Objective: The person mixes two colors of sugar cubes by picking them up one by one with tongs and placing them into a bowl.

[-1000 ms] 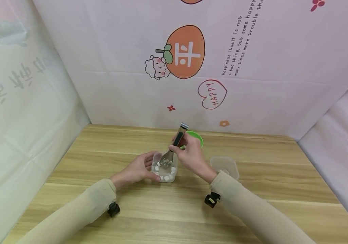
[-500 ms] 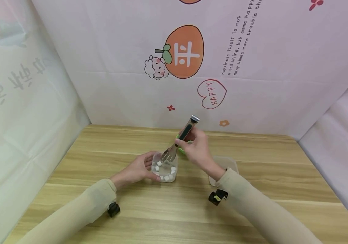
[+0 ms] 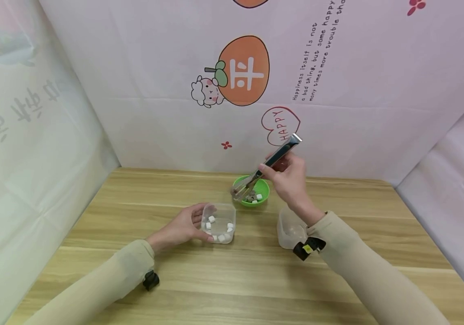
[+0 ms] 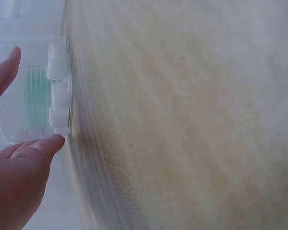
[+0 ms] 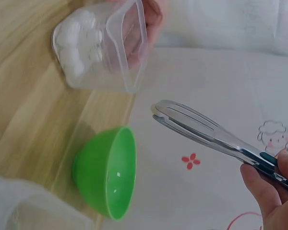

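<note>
Though prev. at L tub point(image 3: 220, 225), tongs point(image 5: 228, 144) nr bowl point(image 5: 93, 167)

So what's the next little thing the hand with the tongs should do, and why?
I'd say the right hand should nudge the tongs toward the middle of the green bowl. Their tips seem to pinch a pale piece near its left edge, and white cubes already sit inside.

Soft, even light fills the head view, with a pinkish cast on the back cloth point(image 3: 378, 67) and faint shadows on the tabletop point(image 3: 223, 289), which blurs in the hazy left wrist view; metal tongs point(image 5: 228, 145) gleam in the right.
</note>
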`<action>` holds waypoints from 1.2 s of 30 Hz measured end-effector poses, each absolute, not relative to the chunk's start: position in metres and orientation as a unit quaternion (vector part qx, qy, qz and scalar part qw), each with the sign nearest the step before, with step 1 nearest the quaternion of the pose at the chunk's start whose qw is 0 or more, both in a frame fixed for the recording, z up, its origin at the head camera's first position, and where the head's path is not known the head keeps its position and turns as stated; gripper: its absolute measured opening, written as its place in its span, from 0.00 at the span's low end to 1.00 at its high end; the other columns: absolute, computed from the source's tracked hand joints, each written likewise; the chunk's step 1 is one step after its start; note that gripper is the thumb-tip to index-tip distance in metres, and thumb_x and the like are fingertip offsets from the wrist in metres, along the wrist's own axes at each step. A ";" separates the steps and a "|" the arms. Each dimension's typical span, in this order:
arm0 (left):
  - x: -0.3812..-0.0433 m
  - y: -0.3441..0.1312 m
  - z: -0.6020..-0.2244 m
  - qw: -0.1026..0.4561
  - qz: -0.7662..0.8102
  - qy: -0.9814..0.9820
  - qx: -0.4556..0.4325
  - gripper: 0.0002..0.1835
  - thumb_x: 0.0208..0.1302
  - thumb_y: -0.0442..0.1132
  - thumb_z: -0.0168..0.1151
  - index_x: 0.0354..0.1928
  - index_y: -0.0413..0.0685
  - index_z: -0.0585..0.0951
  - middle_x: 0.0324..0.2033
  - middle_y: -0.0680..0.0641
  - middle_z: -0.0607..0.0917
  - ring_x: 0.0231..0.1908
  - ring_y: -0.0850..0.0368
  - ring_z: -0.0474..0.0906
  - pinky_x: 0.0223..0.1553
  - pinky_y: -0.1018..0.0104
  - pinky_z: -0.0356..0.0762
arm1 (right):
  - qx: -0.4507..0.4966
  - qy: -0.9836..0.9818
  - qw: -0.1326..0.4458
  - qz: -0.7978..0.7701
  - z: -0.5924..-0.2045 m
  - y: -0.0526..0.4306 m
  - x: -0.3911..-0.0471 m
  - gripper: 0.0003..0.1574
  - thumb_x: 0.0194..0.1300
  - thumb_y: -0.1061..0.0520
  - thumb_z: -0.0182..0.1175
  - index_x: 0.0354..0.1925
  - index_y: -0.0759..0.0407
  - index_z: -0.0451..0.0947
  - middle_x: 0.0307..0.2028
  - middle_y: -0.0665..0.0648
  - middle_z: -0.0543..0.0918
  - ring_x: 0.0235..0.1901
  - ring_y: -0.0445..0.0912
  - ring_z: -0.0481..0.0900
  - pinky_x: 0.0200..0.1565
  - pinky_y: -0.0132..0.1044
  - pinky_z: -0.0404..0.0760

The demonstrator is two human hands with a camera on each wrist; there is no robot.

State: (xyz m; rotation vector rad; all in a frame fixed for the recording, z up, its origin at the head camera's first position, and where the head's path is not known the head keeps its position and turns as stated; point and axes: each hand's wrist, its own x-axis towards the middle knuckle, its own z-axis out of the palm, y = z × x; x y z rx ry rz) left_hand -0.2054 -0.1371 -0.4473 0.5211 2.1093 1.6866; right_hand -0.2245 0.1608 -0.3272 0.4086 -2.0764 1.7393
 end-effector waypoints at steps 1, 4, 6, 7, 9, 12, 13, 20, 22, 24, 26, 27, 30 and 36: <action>-0.205 -0.137 -0.447 0.195 0.602 0.751 0.186 0.56 0.51 0.29 0.82 0.80 0.35 0.60 0.75 0.36 0.69 0.74 0.37 0.65 0.74 0.50 0.66 | 0.141 -0.744 0.203 0.621 -0.327 0.164 -0.227 0.14 0.63 0.73 0.71 0.45 0.75 0.78 0.35 0.69 0.85 0.30 0.46 0.86 0.35 0.40 0.92; -0.205 -0.137 -0.447 0.194 0.604 0.751 0.185 0.56 0.51 0.29 0.83 0.80 0.35 0.59 0.75 0.37 0.69 0.74 0.37 0.64 0.74 0.50 0.66 | 0.117 -0.752 0.210 0.614 -0.328 0.173 -0.236 0.15 0.64 0.72 0.71 0.46 0.76 0.77 0.37 0.68 0.84 0.31 0.46 0.85 0.36 0.39 0.92; -0.205 -0.137 -0.447 0.194 0.603 0.751 0.185 0.57 0.50 0.30 0.83 0.80 0.35 0.59 0.75 0.37 0.69 0.74 0.38 0.64 0.75 0.50 0.66 | 0.094 -0.759 0.215 0.607 -0.329 0.179 -0.241 0.17 0.64 0.70 0.72 0.47 0.76 0.77 0.37 0.67 0.84 0.31 0.46 0.85 0.36 0.38 0.92; -0.205 -0.137 -0.447 0.194 0.603 0.751 0.185 0.57 0.50 0.30 0.83 0.80 0.35 0.59 0.75 0.37 0.69 0.74 0.38 0.64 0.75 0.50 0.66 | 0.083 -0.763 0.217 0.603 -0.329 0.181 -0.244 0.17 0.64 0.70 0.72 0.47 0.76 0.77 0.37 0.67 0.84 0.31 0.46 0.85 0.36 0.38 0.92; -0.206 -0.137 -0.448 0.194 0.604 0.750 0.185 0.57 0.50 0.30 0.83 0.80 0.35 0.58 0.75 0.37 0.69 0.74 0.37 0.64 0.74 0.50 0.66 | 0.064 -0.772 0.221 0.593 -0.331 0.186 -0.248 0.17 0.64 0.69 0.72 0.46 0.75 0.77 0.36 0.66 0.84 0.30 0.47 0.85 0.36 0.38 0.92; -0.206 -0.137 -0.449 0.192 0.605 0.750 0.186 0.57 0.50 0.29 0.83 0.80 0.34 0.58 0.75 0.36 0.69 0.74 0.37 0.64 0.74 0.50 0.67 | 0.045 -0.781 0.224 0.581 -0.333 0.190 -0.255 0.17 0.64 0.68 0.73 0.47 0.74 0.78 0.36 0.67 0.84 0.30 0.47 0.84 0.35 0.38 0.92; -0.206 -0.137 -0.448 0.192 0.606 0.750 0.186 0.57 0.50 0.29 0.83 0.80 0.34 0.58 0.75 0.36 0.69 0.74 0.37 0.64 0.74 0.50 0.67 | 0.041 -0.784 0.224 0.577 -0.333 0.191 -0.257 0.17 0.65 0.68 0.73 0.47 0.74 0.78 0.36 0.67 0.84 0.30 0.47 0.84 0.35 0.37 0.92; -0.206 -0.137 -0.447 0.196 0.605 0.749 0.185 0.58 0.51 0.30 0.83 0.80 0.34 0.58 0.75 0.37 0.69 0.75 0.37 0.63 0.75 0.49 0.65 | 0.023 -0.813 0.220 0.538 -0.340 0.194 -0.267 0.14 0.66 0.66 0.73 0.43 0.72 0.78 0.35 0.66 0.85 0.29 0.46 0.84 0.34 0.34 0.91; -0.206 -0.138 -0.448 0.197 0.607 0.747 0.185 0.58 0.51 0.30 0.83 0.80 0.34 0.57 0.75 0.37 0.68 0.75 0.37 0.63 0.75 0.49 0.64 | 0.020 -0.820 0.219 0.528 -0.342 0.193 -0.270 0.13 0.66 0.66 0.72 0.43 0.71 0.78 0.35 0.65 0.85 0.29 0.46 0.83 0.32 0.31 0.89; -0.206 -0.138 -0.448 0.198 0.608 0.746 0.186 0.58 0.51 0.31 0.83 0.80 0.34 0.57 0.75 0.37 0.68 0.75 0.37 0.63 0.75 0.49 0.64 | 0.015 -0.825 0.219 0.521 -0.345 0.193 -0.272 0.13 0.66 0.66 0.72 0.43 0.70 0.78 0.35 0.65 0.84 0.29 0.47 0.83 0.31 0.29 0.88; -0.206 -0.137 -0.448 0.199 0.609 0.745 0.187 0.58 0.51 0.30 0.83 0.80 0.34 0.58 0.76 0.37 0.68 0.75 0.37 0.63 0.75 0.49 0.64 | 0.011 -0.829 0.220 0.514 -0.346 0.193 -0.273 0.12 0.66 0.65 0.72 0.43 0.69 0.78 0.35 0.63 0.84 0.30 0.47 0.82 0.31 0.28 0.86; -0.206 -0.137 -0.447 0.199 0.609 0.745 0.187 0.58 0.51 0.30 0.83 0.80 0.34 0.58 0.76 0.37 0.68 0.75 0.37 0.63 0.75 0.49 0.64 | 0.010 -0.830 0.222 0.511 -0.346 0.193 -0.273 0.12 0.66 0.65 0.72 0.43 0.69 0.78 0.35 0.63 0.84 0.30 0.47 0.82 0.30 0.27 0.86; -0.205 -0.137 -0.447 0.198 0.606 0.748 0.188 0.57 0.51 0.30 0.82 0.80 0.34 0.58 0.76 0.37 0.68 0.75 0.37 0.63 0.75 0.49 0.64 | 0.020 -0.831 0.236 0.504 -0.345 0.194 -0.272 0.12 0.66 0.65 0.72 0.43 0.68 0.79 0.34 0.62 0.84 0.30 0.48 0.81 0.29 0.28 0.84; -0.206 -0.137 -0.447 0.195 0.603 0.752 0.182 0.57 0.51 0.29 0.82 0.80 0.34 0.58 0.76 0.36 0.68 0.75 0.37 0.63 0.75 0.50 0.64 | 0.081 -0.823 0.260 0.498 -0.334 0.193 -0.261 0.14 0.65 0.65 0.74 0.46 0.68 0.81 0.33 0.62 0.85 0.29 0.47 0.81 0.29 0.28 0.83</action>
